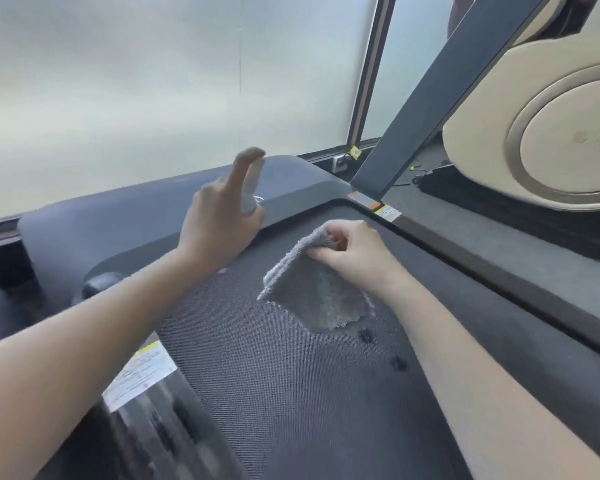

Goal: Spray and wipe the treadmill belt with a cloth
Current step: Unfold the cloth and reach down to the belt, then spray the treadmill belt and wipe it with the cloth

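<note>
- Cloth [317,299], grey and folded, hangs from my right hand [352,258] over the treadmill belt [274,393]; thumb and fingertips pinch its top edge.
- My left hand [222,220], at 10 o'clock from the cloth, curls round a small spray bottle [252,192], index finger stretched up over its top; the bottle is blurred.
- Two dark spots [366,336] mark the belt at 5 o'clock from the cloth, just beside its lower corner.

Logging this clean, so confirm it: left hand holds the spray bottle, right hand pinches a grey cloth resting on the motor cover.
One detail is wrong: in the head view the grey cloth rests on the treadmill belt. The left hand does hold the spray bottle; the right hand pinches the cloth.
</note>
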A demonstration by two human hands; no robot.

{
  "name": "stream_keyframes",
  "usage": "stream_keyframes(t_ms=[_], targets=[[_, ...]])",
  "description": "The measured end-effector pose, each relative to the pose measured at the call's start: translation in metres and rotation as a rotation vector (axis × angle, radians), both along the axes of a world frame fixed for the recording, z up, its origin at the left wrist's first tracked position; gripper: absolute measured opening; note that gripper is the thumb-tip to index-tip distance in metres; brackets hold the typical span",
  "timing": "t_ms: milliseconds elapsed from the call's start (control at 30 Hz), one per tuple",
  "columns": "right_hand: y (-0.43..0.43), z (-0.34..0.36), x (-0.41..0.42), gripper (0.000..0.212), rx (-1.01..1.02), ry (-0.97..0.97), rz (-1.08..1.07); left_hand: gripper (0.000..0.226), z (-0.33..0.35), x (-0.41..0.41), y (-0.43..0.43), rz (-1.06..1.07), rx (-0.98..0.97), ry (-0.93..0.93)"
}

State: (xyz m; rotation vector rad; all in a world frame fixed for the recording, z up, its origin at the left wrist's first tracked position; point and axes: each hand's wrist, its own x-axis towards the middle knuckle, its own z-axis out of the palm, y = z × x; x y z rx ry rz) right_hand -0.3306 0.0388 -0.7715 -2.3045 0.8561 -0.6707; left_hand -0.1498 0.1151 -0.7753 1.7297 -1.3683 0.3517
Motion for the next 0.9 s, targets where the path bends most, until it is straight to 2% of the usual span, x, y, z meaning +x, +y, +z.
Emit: stream_keyframes(t_ms=[167,200,300,400,533,600,700,900], targets=[[-0.001,-0.034,0.082,0.009,0.308,0.008,0.219,0.064,0.006,0.030,0.035,0.084,-0.019,-0.039],[-0.006,-0.040,0.094,0.009,0.318,0.029,0.227,0.064,0.005,0.036,0.041,0.098,-0.020,-0.047],[-0.030,-0.064,0.114,0.009,0.128,0.144,0.055,0.063,0.006,0.047,0.057,0.142,0.012,-0.050],[-0.045,-0.087,0.110,0.028,0.002,0.194,-0.092,0.061,0.011,0.052,0.070,0.168,0.077,-0.045],[-0.026,-0.100,0.098,0.040,-0.380,0.286,-0.044,0.058,0.020,0.052,0.072,0.184,0.173,-0.031],[-0.008,-0.106,0.096,0.053,-0.400,0.412,0.077,0.060,0.021,0.050,0.069,0.152,0.178,-0.014],[0.003,-0.122,0.093,0.073,-0.315,0.616,0.171,0.060,0.015,0.046,0.059,0.098,0.171,-0.007],[-0.005,-0.140,0.092,0.070,-0.327,0.580,0.060,0.058,-0.011,0.040,0.025,-0.027,0.097,-0.026]])
